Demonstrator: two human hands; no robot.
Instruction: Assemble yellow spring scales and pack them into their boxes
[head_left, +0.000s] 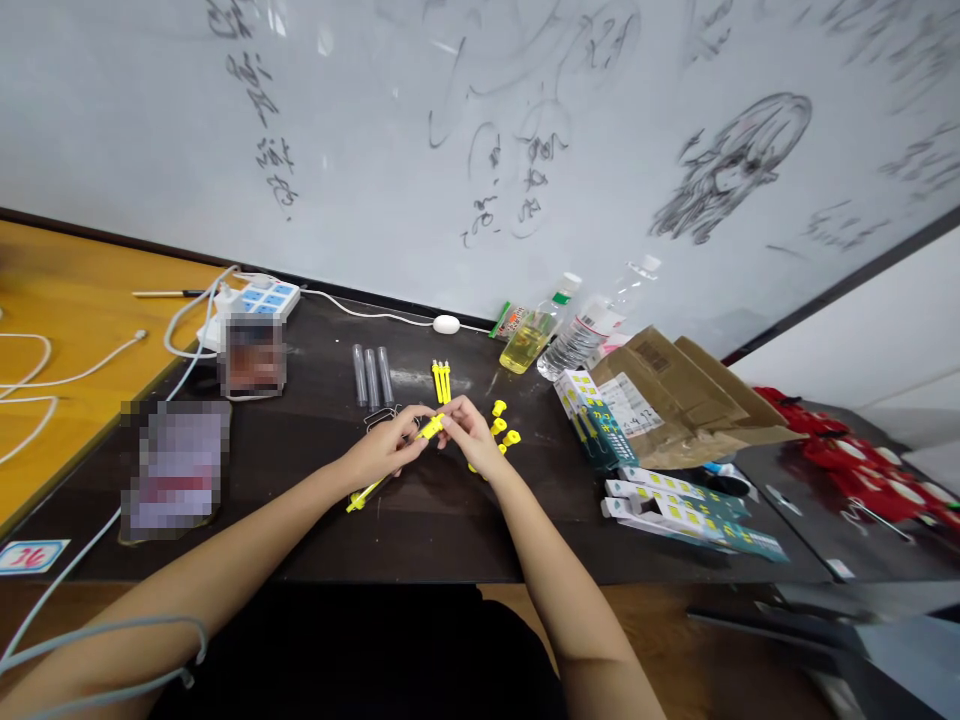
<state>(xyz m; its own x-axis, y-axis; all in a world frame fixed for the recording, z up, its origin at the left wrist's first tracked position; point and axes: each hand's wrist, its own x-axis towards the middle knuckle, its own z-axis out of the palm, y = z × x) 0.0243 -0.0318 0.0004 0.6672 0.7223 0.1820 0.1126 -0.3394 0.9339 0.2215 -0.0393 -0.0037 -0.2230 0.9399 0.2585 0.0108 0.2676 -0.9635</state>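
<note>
My left hand (386, 447) and my right hand (471, 432) meet over the dark table (315, 500). Both pinch a slim yellow pen (390, 462) that slants down to the left, its tip end between the fingers of both hands. Several small yellow caps (504, 425) lie just right of my right hand. Two yellow pen parts (442, 381) lie side by side beyond the hands. Three grey tubes (372, 375) lie to their left, with thin wire clips (380, 415) under them.
Green and white pen packages (675, 500) and a brown cardboard box (682, 395) sit on the right. Two plastic bottles (570, 325) stand by the whiteboard (480, 130). A power strip (259, 300) with white cables lies at the back left. Red items (862, 470) sit at far right.
</note>
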